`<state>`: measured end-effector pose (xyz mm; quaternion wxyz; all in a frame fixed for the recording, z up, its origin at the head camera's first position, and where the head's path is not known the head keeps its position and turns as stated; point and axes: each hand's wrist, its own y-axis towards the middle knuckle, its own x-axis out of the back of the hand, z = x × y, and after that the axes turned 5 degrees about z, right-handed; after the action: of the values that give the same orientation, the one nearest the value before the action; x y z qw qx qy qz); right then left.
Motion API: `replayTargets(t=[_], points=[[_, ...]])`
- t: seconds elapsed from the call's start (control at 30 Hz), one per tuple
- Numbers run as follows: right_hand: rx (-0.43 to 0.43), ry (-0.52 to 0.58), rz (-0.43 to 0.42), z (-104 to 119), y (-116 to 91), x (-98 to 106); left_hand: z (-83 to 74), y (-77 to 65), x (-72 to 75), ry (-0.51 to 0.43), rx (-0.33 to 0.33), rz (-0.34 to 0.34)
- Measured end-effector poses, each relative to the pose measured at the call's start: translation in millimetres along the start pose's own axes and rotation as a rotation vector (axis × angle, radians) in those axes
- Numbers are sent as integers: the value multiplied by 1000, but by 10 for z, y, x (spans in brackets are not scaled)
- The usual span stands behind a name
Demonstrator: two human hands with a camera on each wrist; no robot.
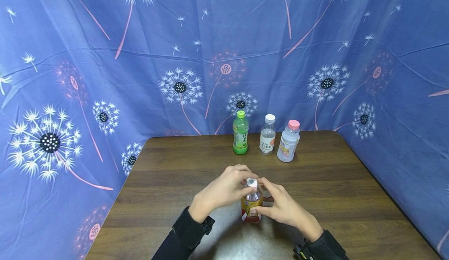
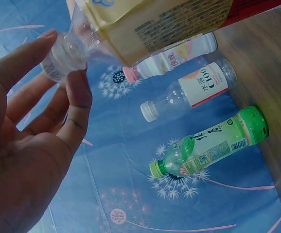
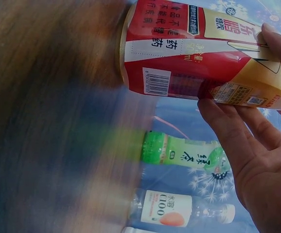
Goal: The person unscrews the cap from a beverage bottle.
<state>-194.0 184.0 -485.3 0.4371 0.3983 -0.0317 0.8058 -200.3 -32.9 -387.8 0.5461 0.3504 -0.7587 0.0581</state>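
Note:
A bottle [image 1: 251, 215] with a red and gold label stands upright near the front middle of the wooden table. My left hand [image 1: 226, 188] reaches over its top and pinches the whitish cap [image 1: 251, 182] between thumb and fingers. In the left wrist view those fingertips [image 2: 79, 87] sit around the cap [image 2: 62, 56] at the bottle's neck. My right hand [image 1: 285, 207] grips the bottle body from the right side. The right wrist view shows the thumb on one side of the label [image 3: 179, 63] and fingers on the other.
Toward the back edge of the table [image 1: 182, 166] stand a green bottle [image 1: 240, 135], a clear bottle with a white cap [image 1: 267, 137] and a pale bottle with a pink cap [image 1: 289, 143]. A blue dandelion-print cloth [image 1: 217, 26] hangs behind and at the sides.

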Motion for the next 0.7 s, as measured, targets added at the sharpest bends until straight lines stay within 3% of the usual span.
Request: replayTargets(t=[0.23,0.37,0.5,0.7], points=[[3,12,1,3,-1,1,33,-9,25,28,-63,11],[-13,25,-6,-16,-5,-3,32,-16,-1,23,-55,-9],[-1,5,3,-25,-11,4,-12,-12,-52,75,1,-77],[-4,-13,7,-22,-8,5,-91,23,-148,279,118,-229]])
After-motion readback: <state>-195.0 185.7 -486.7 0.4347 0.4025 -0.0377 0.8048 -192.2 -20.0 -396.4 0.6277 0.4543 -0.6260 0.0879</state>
